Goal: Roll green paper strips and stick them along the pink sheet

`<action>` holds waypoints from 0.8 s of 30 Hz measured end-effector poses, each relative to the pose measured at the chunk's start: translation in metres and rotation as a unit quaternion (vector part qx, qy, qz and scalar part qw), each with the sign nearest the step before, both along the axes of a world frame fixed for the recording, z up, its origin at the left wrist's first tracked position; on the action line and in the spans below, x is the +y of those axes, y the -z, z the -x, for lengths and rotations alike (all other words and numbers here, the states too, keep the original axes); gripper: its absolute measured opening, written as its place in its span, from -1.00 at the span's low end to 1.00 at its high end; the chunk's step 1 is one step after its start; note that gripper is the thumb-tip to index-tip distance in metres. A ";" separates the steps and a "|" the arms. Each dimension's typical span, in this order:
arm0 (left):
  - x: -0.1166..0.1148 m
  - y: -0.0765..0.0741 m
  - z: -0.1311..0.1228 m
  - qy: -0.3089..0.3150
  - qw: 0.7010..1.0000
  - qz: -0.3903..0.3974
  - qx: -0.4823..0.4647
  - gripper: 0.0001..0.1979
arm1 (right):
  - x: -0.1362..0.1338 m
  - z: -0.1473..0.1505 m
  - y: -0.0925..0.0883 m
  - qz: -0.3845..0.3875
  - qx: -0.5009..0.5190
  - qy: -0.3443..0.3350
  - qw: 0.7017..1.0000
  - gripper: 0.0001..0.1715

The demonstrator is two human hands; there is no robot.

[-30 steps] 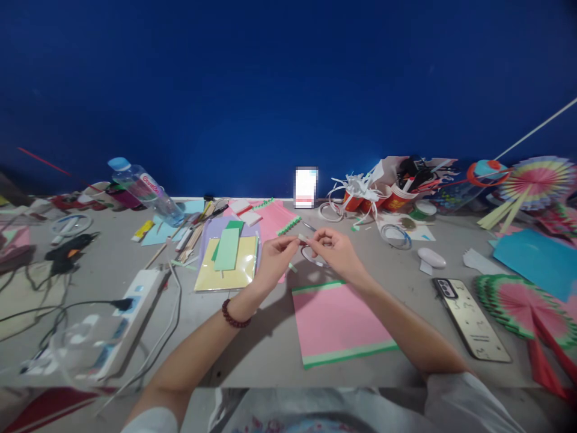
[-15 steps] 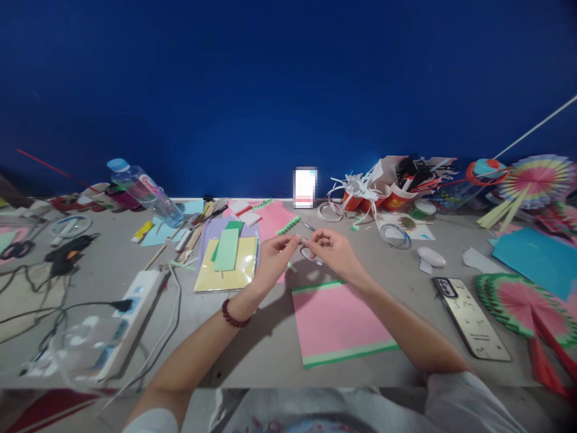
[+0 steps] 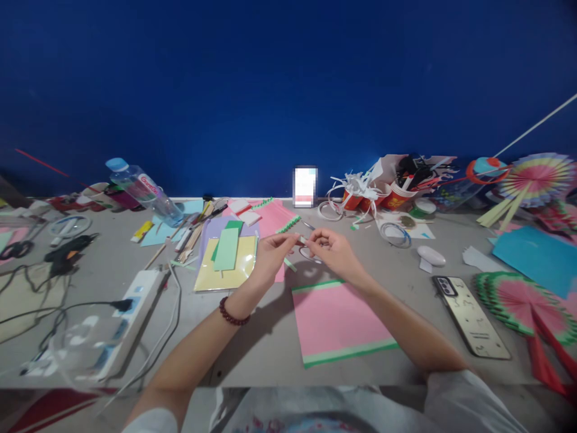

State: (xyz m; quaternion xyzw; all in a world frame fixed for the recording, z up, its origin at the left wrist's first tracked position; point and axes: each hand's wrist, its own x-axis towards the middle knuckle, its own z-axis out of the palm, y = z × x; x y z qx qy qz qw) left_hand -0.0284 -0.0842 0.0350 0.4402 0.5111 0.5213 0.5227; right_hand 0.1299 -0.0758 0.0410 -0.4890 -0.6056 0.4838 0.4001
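My left hand (image 3: pixel 276 254) and my right hand (image 3: pixel 331 249) meet above the middle of the grey table, thumbs and fingertips pinched close together. Between the fingertips shows a tiny whitish piece (image 3: pixel 302 239), too small to name; both hands seem to grip it. Below my right hand lies a pink sheet (image 3: pixel 340 325) with green strips along its upper and lower edges. Left of my left hand, a light green strip (image 3: pixel 228 249) rests on a yellow pack (image 3: pixel 243 258) in clear wrapping. A pleated pink paper with green edging (image 3: pixel 274 216) lies behind the hands.
At the left are a power strip (image 3: pixel 135 319) with cables, a glue gun (image 3: pixel 70 255) and a leaning plastic bottle (image 3: pixel 148 189). On the right are a phone (image 3: pixel 473 319), a pink-green paper fan (image 3: pixel 518 300), blue paper (image 3: pixel 536 258) and red cups (image 3: pixel 396 197) holding tools.
My left hand has shifted slightly left, so the fingertips of the two hands are a little further apart and the small whitish piece shows more between them.
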 end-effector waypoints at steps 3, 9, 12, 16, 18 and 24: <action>0.000 0.001 0.000 -0.002 1.000 -0.006 0.008 -0.76 | 0.001 0.000 0.001 -0.001 -0.007 0.000 1.000 -0.76; 0.000 0.004 -0.001 -0.024 1.000 -0.002 0.009 -0.77 | 0.002 0.000 0.005 -0.016 -0.016 -0.002 1.000 -0.78; 0.000 0.004 0.000 -0.030 0.999 -0.005 0.011 -0.77 | 0.002 0.000 0.004 -0.026 -0.019 -0.004 0.999 -0.78; 0.000 0.002 0.001 -0.030 0.999 -0.013 0.020 -0.77 | 0.002 -0.002 0.004 -0.034 -0.044 -0.013 0.998 -0.79; 0.000 0.002 0.001 -0.031 0.999 -0.019 0.021 -0.77 | 0.003 -0.003 0.005 -0.039 -0.055 -0.020 0.997 -0.79; 0.001 0.004 0.000 -0.023 0.999 -0.026 -0.006 -0.75 | 0.003 -0.002 0.003 -0.047 -0.049 -0.018 0.998 -0.81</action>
